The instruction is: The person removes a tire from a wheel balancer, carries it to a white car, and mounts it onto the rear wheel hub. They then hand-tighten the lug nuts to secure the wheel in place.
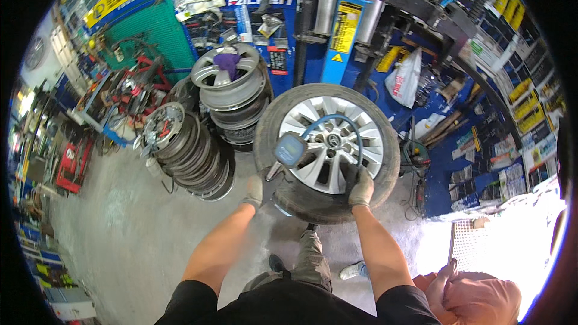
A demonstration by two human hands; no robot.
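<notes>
A tyre point(388, 144) on a silver alloy wheel point(325, 162) is right in front of me. My left hand point(254, 192), in a pale work glove, is at the tyre's left edge, closed around the grip of a tyre inflator with a digital gauge point(290, 149). Its fingertips are partly hidden. The gauge is over the left side of the wheel. From it a blue hose point(336, 116) arcs across the spokes and down to my right hand point(362, 188). This gloved hand grips the hose end low on the rim; whether it meets the valve is hidden.
Stacked bare wheel rims point(194, 155) and more rims with a purple cloth point(227, 64) stand to the left. Behind the tyre rises a blue machine column point(342, 31). A white plastic bag point(405, 79) is at right. A person in a coral shirt point(481, 295) is close at lower right.
</notes>
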